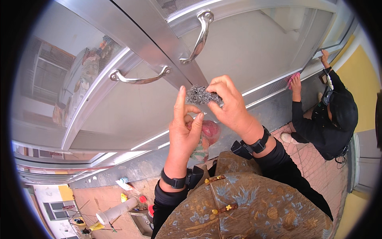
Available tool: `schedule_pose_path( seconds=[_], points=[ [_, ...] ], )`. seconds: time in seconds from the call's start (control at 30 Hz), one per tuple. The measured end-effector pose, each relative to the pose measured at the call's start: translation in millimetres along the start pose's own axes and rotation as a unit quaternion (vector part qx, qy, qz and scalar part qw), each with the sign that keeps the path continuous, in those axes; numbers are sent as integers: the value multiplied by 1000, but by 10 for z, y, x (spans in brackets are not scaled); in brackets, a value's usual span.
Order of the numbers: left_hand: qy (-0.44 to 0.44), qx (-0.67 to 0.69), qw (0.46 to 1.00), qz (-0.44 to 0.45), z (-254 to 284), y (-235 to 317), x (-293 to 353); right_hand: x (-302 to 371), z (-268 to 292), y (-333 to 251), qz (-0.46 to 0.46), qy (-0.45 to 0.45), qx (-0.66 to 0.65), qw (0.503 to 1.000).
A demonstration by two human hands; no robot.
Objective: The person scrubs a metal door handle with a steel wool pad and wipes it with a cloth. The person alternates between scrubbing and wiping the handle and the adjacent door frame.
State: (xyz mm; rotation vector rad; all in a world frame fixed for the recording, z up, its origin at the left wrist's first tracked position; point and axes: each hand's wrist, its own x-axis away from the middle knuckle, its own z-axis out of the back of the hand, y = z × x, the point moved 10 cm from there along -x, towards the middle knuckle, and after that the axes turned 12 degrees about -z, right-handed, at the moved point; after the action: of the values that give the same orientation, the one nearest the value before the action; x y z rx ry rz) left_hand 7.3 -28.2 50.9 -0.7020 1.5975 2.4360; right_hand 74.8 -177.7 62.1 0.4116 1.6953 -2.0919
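Note:
My right hand (231,104) holds a grey steel wool scourer (199,95) between thumb and fingers, in front of the metal double door. Just beside it, my left hand (184,126) has its index finger stretched up, while the thumb and middle finger come together in a pinch. Whatever may be between them is too small to make out. Two curved chrome door handles, the left handle (139,78) and the right handle (201,38), sit above my hands. Below the hands shows a bag-like bundle (206,137), red and green, partly hidden by my left hand.
At the right, a person in black (332,115) crouches by the door, one hand on a pink cloth (293,79). A grey ledge (131,165) runs under the door. Lower left, a white cylinder (117,210) and a bottle (124,180) lie near a grey basin (141,223).

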Motion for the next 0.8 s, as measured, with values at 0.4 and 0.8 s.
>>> schedule_pose_path(
  seconds=[0.4,0.8],
  points=[
    [249,285,918,121,188,-550,74,400,-512,-134,63,-211,-77,972],
    [230,255,938,40,44,-309,-58,-566,396,110,-77,-120,-209,968]
  ],
)
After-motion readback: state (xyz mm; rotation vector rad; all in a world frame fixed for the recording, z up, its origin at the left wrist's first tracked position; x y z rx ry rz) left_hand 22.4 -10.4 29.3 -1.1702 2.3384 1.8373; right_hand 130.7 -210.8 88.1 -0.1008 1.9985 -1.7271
